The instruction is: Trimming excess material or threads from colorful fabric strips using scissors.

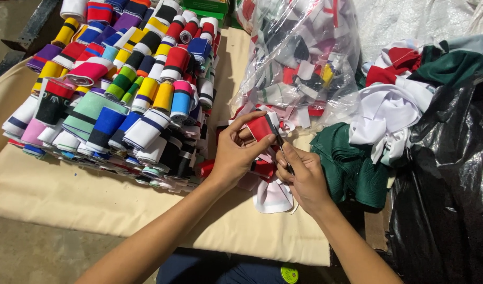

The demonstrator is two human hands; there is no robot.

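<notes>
My left hand pinches a small red fabric piece between thumb and fingers, just above a little heap of red and white scraps. My right hand grips a small dark cutting tool whose tip reaches up to the red piece's right edge. Both hands meet over the beige cloth that covers the work surface.
A big stack of rolled striped fabric bands in many colours fills the left. A clear plastic bag of scraps stands behind the hands. Green fabric, white cloth and a black plastic bag lie at the right.
</notes>
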